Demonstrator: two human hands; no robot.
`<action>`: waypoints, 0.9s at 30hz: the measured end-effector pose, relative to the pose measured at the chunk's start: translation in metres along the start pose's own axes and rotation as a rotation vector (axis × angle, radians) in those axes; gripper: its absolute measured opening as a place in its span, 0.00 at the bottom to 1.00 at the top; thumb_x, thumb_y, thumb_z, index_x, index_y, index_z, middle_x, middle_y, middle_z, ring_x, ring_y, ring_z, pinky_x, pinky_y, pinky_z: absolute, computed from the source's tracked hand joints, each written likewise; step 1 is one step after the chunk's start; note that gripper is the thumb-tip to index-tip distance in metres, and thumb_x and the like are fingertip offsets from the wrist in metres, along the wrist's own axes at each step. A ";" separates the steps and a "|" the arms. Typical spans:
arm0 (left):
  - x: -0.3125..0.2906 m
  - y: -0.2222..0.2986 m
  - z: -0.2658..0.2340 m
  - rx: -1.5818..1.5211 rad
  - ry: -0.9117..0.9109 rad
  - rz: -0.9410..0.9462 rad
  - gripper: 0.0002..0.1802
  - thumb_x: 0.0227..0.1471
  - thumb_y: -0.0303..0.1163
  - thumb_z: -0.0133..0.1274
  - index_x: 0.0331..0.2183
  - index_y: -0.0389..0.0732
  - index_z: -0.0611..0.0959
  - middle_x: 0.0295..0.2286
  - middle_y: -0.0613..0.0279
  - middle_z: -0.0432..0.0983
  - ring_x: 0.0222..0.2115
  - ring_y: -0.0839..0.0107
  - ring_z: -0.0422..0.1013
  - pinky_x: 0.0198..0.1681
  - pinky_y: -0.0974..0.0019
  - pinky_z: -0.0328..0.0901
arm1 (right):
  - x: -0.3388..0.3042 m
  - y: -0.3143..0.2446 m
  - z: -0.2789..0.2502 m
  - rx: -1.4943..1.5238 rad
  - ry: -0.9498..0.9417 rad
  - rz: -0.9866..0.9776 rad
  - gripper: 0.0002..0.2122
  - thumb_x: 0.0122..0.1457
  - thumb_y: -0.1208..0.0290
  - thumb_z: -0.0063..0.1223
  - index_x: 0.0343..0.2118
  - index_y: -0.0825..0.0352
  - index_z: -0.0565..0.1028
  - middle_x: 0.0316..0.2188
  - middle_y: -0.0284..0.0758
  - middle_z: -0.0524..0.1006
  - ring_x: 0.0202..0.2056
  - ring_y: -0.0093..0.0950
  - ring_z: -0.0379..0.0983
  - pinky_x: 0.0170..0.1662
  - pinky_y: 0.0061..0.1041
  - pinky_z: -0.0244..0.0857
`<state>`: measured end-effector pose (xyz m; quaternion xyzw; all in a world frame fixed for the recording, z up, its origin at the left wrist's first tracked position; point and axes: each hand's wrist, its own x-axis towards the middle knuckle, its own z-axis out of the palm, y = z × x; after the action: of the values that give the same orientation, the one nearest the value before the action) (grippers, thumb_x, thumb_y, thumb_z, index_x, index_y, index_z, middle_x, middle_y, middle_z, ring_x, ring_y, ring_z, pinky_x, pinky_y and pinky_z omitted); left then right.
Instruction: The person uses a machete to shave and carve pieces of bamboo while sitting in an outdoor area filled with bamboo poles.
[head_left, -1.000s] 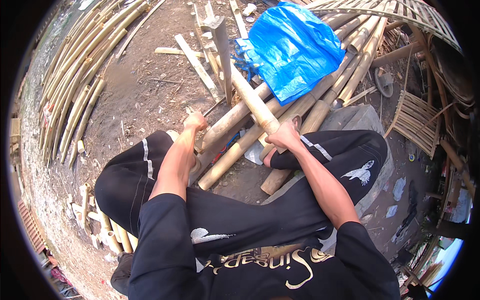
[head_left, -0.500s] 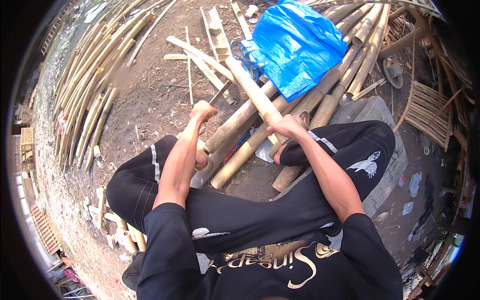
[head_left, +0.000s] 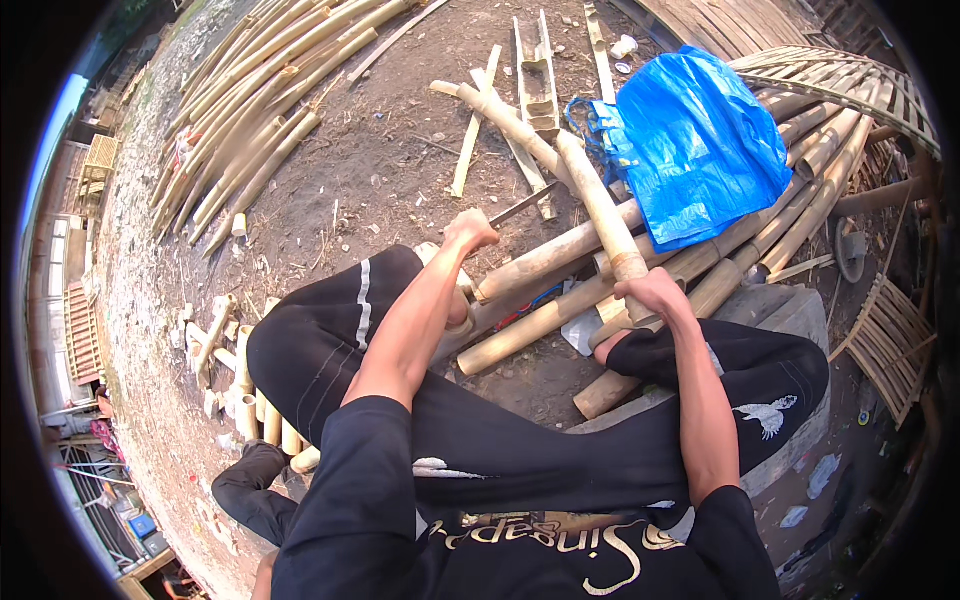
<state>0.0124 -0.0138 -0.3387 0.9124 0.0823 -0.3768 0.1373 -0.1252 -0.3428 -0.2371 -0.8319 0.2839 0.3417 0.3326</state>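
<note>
My left hand [head_left: 470,232] is closed round the handle of a long knife [head_left: 525,204]. Its narrow dark blade points away and to the right, towards a bamboo pole [head_left: 598,200]. The near end of this pole is in my closed right hand [head_left: 652,294], above my right shin. From there it slants away to the left, across thicker bamboo poles [head_left: 560,250] lying on the ground. Close to its far end lies another bamboo length [head_left: 515,125]. The handle itself is mostly hidden by my fingers.
A blue plastic sheet [head_left: 700,150] covers part of the bamboo on the right. Split bamboo [head_left: 538,75] lies beyond. A large bamboo stack [head_left: 270,110] is at the far left, short pieces [head_left: 248,415] at the near left. Beside them shows a person's dark-clothed limb [head_left: 255,500].
The whole view has swung, so the surroundings sit farther right and lower. Both hands keep their holds on the knife and the bamboo pole. More of the other person shows at the lower left.
</note>
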 end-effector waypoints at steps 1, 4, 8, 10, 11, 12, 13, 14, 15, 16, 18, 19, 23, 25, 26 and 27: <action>-0.001 -0.009 -0.002 -0.004 0.011 -0.003 0.19 0.40 0.39 0.61 0.34 0.36 0.86 0.33 0.52 0.83 0.35 0.60 0.80 0.39 0.58 0.73 | -0.009 -0.012 -0.004 -0.016 -0.026 -0.025 0.29 0.39 0.60 0.67 0.38 0.84 0.78 0.34 0.46 0.80 0.33 0.32 0.78 0.37 0.29 0.71; 0.000 -0.028 -0.019 -0.086 -0.083 -0.049 0.23 0.39 0.47 0.65 0.18 0.35 0.81 0.16 0.59 0.74 0.15 0.67 0.69 0.19 0.62 0.64 | 0.004 -0.005 -0.008 0.017 -0.043 -0.037 0.29 0.38 0.60 0.67 0.37 0.84 0.78 0.32 0.45 0.80 0.30 0.32 0.78 0.34 0.30 0.71; -0.012 -0.050 -0.064 -0.037 -0.212 -0.070 0.27 0.38 0.53 0.69 0.16 0.38 0.80 0.15 0.61 0.73 0.14 0.69 0.67 0.18 0.62 0.62 | 0.001 0.006 -0.028 0.069 -0.027 0.004 0.31 0.37 0.58 0.68 0.39 0.83 0.79 0.34 0.48 0.81 0.34 0.35 0.79 0.39 0.31 0.71; -0.015 -0.058 -0.083 -0.020 -0.180 -0.105 0.28 0.34 0.55 0.71 0.15 0.40 0.79 0.14 0.62 0.72 0.14 0.70 0.67 0.18 0.63 0.61 | 0.005 0.026 -0.038 0.041 0.046 0.060 0.29 0.36 0.59 0.68 0.36 0.84 0.80 0.32 0.49 0.81 0.33 0.35 0.80 0.38 0.32 0.70; -0.018 -0.067 -0.094 0.002 -0.185 -0.143 0.28 0.32 0.55 0.73 0.15 0.41 0.78 0.15 0.62 0.72 0.14 0.71 0.66 0.18 0.63 0.61 | -0.002 0.028 -0.041 0.043 0.094 0.056 0.27 0.35 0.60 0.68 0.34 0.82 0.80 0.31 0.50 0.82 0.33 0.37 0.80 0.37 0.32 0.71; -0.023 -0.076 -0.101 -0.127 -0.164 -0.184 0.27 0.32 0.52 0.74 0.16 0.41 0.79 0.16 0.62 0.73 0.14 0.73 0.66 0.18 0.64 0.60 | -0.019 0.022 -0.049 -0.025 0.163 0.105 0.28 0.35 0.61 0.69 0.36 0.81 0.80 0.33 0.50 0.81 0.35 0.38 0.80 0.39 0.34 0.71; -0.023 -0.090 -0.106 -0.180 -0.124 -0.194 0.25 0.31 0.49 0.74 0.16 0.41 0.79 0.16 0.62 0.73 0.14 0.73 0.66 0.18 0.64 0.60 | -0.038 0.007 -0.061 -0.094 0.236 0.139 0.28 0.35 0.62 0.70 0.38 0.80 0.79 0.36 0.49 0.81 0.38 0.38 0.80 0.42 0.36 0.70; -0.021 -0.104 -0.110 -0.233 -0.083 -0.201 0.24 0.31 0.46 0.75 0.16 0.41 0.79 0.16 0.62 0.73 0.14 0.74 0.67 0.18 0.65 0.60 | -0.049 0.000 -0.065 -0.163 0.313 0.173 0.29 0.35 0.63 0.71 0.40 0.79 0.78 0.38 0.49 0.81 0.40 0.39 0.79 0.44 0.38 0.70; -0.011 -0.110 -0.112 -0.233 -0.075 -0.155 0.22 0.31 0.42 0.75 0.17 0.40 0.79 0.16 0.63 0.73 0.15 0.74 0.67 0.18 0.65 0.60 | -0.050 0.005 -0.066 -0.356 0.506 0.151 0.30 0.36 0.64 0.71 0.43 0.77 0.76 0.41 0.49 0.79 0.43 0.40 0.77 0.47 0.41 0.67; -0.002 -0.118 -0.114 -0.233 -0.065 -0.112 0.21 0.30 0.38 0.76 0.18 0.39 0.79 0.17 0.63 0.73 0.15 0.74 0.68 0.18 0.66 0.61 | -0.048 0.011 -0.063 -0.552 0.695 0.124 0.31 0.38 0.65 0.72 0.46 0.75 0.74 0.44 0.48 0.78 0.46 0.40 0.75 0.50 0.44 0.65; 0.011 -0.138 -0.112 -0.240 -0.047 -0.006 0.18 0.32 0.32 0.74 0.23 0.38 0.80 0.20 0.62 0.77 0.17 0.73 0.71 0.21 0.64 0.66 | -0.033 -0.006 -0.060 -0.730 0.895 -0.014 0.33 0.44 0.68 0.70 0.53 0.69 0.67 0.51 0.44 0.72 0.54 0.42 0.67 0.57 0.53 0.55; 0.014 -0.151 -0.111 -0.214 -0.018 -0.053 0.17 0.33 0.36 0.72 0.20 0.35 0.81 0.18 0.58 0.77 0.18 0.69 0.73 0.23 0.62 0.68 | -0.016 -0.038 -0.046 -0.600 0.857 -0.177 0.29 0.47 0.69 0.68 0.52 0.68 0.69 0.49 0.43 0.74 0.53 0.42 0.69 0.56 0.52 0.57; 0.007 -0.138 -0.106 -0.001 -0.022 -0.255 0.19 0.38 0.39 0.68 0.18 0.32 0.82 0.18 0.53 0.79 0.20 0.63 0.77 0.27 0.58 0.70 | 0.101 -0.146 0.040 -0.218 0.339 -0.582 0.14 0.51 0.67 0.62 0.37 0.72 0.79 0.34 0.50 0.81 0.39 0.48 0.79 0.45 0.43 0.72; 0.008 -0.132 -0.100 -0.060 -0.028 -0.259 0.20 0.39 0.40 0.68 0.19 0.31 0.83 0.18 0.52 0.79 0.21 0.62 0.77 0.28 0.57 0.71 | 0.178 -0.171 0.072 -0.366 0.196 -0.402 0.21 0.51 0.62 0.63 0.44 0.71 0.77 0.42 0.49 0.80 0.46 0.45 0.77 0.50 0.42 0.70; 0.007 -0.134 -0.098 -0.139 -0.018 -0.259 0.20 0.40 0.40 0.69 0.19 0.30 0.83 0.17 0.51 0.78 0.21 0.62 0.77 0.28 0.57 0.70 | 0.210 -0.170 0.088 -0.450 0.346 -0.435 0.25 0.50 0.60 0.64 0.48 0.71 0.74 0.45 0.48 0.77 0.49 0.44 0.74 0.52 0.42 0.68; 0.009 -0.131 -0.097 -0.148 -0.003 -0.235 0.21 0.39 0.41 0.69 0.18 0.30 0.83 0.17 0.51 0.78 0.20 0.62 0.77 0.28 0.57 0.70 | 0.244 -0.161 0.100 -0.535 0.504 -0.456 0.29 0.50 0.58 0.65 0.51 0.70 0.71 0.49 0.46 0.75 0.52 0.43 0.72 0.54 0.42 0.66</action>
<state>0.0503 0.1415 -0.3040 0.8832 0.2162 -0.3847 0.1591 0.0973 -0.2287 -0.4189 -0.9877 0.0667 0.1071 0.0926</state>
